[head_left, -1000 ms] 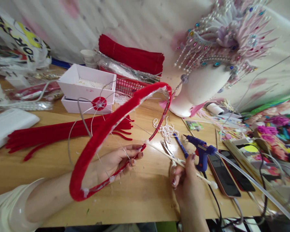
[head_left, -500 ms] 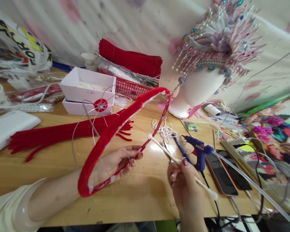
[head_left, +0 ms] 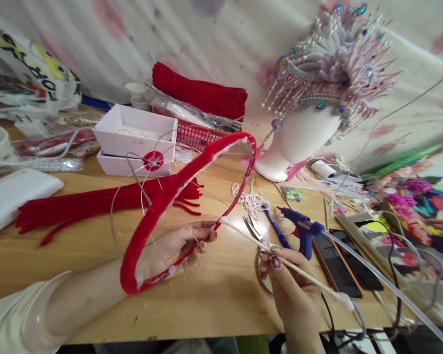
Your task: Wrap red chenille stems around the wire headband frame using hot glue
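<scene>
A wire hoop wrapped in red plush (head_left: 162,199), with white glue-like patches along its inner side, stands tilted in front of me. My left hand (head_left: 179,243) is closed on its lower right part, pinching it between thumb and fingers. In my right hand (head_left: 293,282) is a thin cream-white stick (head_left: 243,235) with a pale cotton-like blob at each end. The stick's upper left tip meets the hoop just above my left fingertips; whether it touches cannot be made out. Thin wires join the hoop to a small red disc (head_left: 154,161). Scissors (head_left: 256,228) lie partly behind my right hand.
A blue glue gun (head_left: 301,228) and a blue pen (head_left: 275,226) lie to the right, beside two phones (head_left: 341,268). Red plush strips (head_left: 107,204) and white boxes (head_left: 135,135) are at left. Behind stands a white mannequin head (head_left: 304,140) wearing a beaded headdress (head_left: 328,73).
My right hand has moved slightly right and down. The stick's tip has dropped left onto or close to the hoop's side; more of the scissors shows. The hoop has barely shifted.
</scene>
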`<state>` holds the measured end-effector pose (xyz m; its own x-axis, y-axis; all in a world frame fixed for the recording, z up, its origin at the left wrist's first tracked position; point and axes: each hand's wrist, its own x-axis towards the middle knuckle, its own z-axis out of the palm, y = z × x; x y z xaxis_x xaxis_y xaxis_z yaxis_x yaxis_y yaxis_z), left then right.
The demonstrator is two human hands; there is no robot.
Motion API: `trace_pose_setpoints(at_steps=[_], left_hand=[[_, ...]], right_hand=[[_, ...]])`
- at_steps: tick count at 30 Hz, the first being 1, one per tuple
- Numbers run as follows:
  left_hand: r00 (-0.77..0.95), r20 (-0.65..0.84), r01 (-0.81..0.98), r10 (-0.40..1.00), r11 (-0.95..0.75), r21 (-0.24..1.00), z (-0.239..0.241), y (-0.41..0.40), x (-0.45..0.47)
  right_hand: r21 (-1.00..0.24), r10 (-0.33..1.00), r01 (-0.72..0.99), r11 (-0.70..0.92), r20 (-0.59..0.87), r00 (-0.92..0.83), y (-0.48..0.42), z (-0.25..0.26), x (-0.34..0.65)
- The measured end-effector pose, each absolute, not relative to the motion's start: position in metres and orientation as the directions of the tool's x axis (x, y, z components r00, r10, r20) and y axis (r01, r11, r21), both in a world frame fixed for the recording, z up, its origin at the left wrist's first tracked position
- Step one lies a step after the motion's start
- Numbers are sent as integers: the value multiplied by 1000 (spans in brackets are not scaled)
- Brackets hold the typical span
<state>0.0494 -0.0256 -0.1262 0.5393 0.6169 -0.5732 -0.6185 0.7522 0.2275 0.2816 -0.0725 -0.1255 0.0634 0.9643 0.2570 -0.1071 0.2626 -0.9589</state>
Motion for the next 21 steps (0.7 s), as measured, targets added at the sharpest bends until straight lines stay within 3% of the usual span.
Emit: trace_pose_setpoints(at_steps=[5, 14, 21], left_hand=[[533, -577, -622, 619, 749, 230, -128, -25, 50], [511, -600, -622, 616, 746, 236, -122, -26, 50], [507, -602, -613, 616, 749, 251, -122, -26, 51]], right_hand=[[-953, 986, -250, 170, 164, 45, -63, -124, 277], [-961, 996, -274, 45, 21, 88, -60, -131, 281], [-961, 994, -276, 23, -9, 113, -58, -130, 275]])
